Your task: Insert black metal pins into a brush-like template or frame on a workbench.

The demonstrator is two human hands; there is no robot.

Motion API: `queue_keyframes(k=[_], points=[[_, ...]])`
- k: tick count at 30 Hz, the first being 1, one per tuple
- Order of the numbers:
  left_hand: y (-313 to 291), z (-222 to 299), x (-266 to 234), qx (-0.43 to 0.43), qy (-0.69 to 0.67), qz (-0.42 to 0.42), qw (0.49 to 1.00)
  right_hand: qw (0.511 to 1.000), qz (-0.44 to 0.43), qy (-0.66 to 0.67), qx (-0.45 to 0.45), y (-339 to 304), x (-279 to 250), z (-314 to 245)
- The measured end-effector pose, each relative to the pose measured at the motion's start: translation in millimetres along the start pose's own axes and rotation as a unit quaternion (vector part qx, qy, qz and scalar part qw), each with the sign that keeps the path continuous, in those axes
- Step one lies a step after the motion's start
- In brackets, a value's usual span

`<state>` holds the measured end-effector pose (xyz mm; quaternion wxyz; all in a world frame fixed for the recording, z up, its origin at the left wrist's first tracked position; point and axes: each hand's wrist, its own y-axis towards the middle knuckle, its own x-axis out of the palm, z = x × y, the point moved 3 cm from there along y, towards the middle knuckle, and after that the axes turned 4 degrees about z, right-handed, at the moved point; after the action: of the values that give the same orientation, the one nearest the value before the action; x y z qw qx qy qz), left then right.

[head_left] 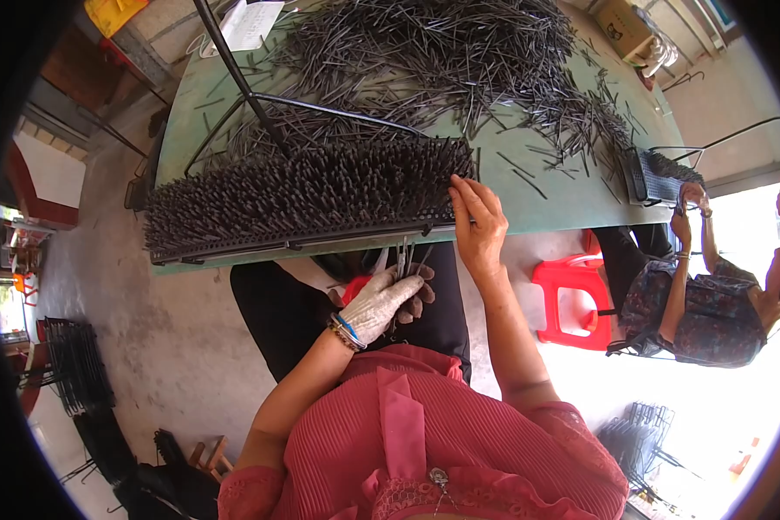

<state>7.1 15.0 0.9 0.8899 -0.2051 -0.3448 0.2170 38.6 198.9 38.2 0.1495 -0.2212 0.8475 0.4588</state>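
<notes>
strips (405,257) clamped in my gloved left hand (376,305), i find my right hand (483,230) with fingertips nearly together at the bristled rack (312,235), hold unclear; each strip should seat upright.

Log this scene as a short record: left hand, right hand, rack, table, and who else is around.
Left hand: gloved, holding dark strips
Right hand: bare, fingertips at the right end of the rack
Rack: black, perforated, packed with upright strips
Table: green, heaped with loose strips
Others: a person at right, by a second rack
</notes>
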Motion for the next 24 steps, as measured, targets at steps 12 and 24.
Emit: queue_keyframes(k=[12,24], points=[[-6,16,8,0.011,-0.038,0.001,0.999,0.998,-0.030,-0.018,-0.055,4,-3,-1],[-14,33,13,0.042,0.013,-0.043,0.998,0.885,-0.296,0.273,0.235,-11,-19,-42]])
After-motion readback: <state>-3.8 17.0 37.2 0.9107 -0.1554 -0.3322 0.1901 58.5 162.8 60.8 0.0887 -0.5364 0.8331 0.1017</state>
